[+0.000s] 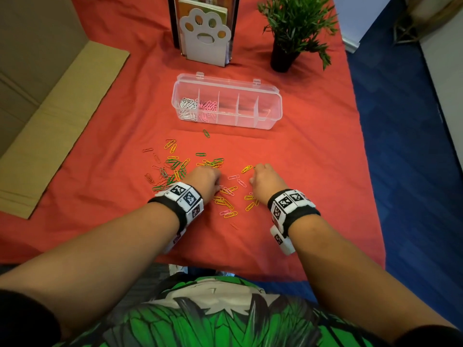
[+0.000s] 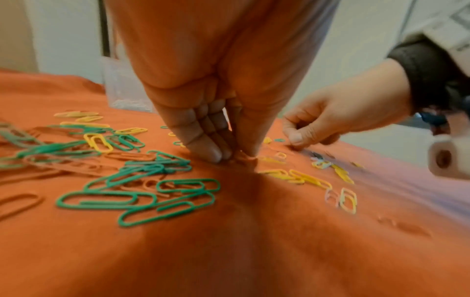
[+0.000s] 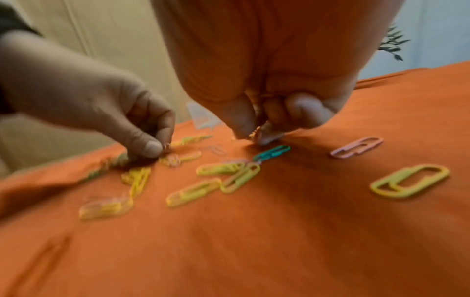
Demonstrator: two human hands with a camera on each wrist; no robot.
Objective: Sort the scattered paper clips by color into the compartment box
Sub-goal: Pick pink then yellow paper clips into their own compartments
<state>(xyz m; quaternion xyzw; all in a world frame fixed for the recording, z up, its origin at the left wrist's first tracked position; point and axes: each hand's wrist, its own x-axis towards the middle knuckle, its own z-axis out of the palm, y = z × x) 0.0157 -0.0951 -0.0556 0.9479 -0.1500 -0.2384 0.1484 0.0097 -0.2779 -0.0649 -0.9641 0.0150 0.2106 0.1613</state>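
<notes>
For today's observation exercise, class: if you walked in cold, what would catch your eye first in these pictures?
First, the bright litter of green, yellow and pink paper clips scattered across the red cloth, with the left hand and right hand pinching down among them. Behind the scatter sits the clear compartment box, lid open, with white clips in its leftmost section and pink clips next to them.

The surface (image 1: 300, 151) is draped in an orange-red cloth, and on it lie scattered clips (image 1: 180, 166) — green, yellow, pink and red — in a loose spread near the front. Behind them stands a clear box (image 1: 273, 116) with white and pink clips in its two left compartments. Farther back sit a paw-shaped holder (image 1: 205, 46) and a potted plant (image 1: 285, 56) — a cardboard sheet (image 1: 62, 126) lies along the left edge.
</notes>
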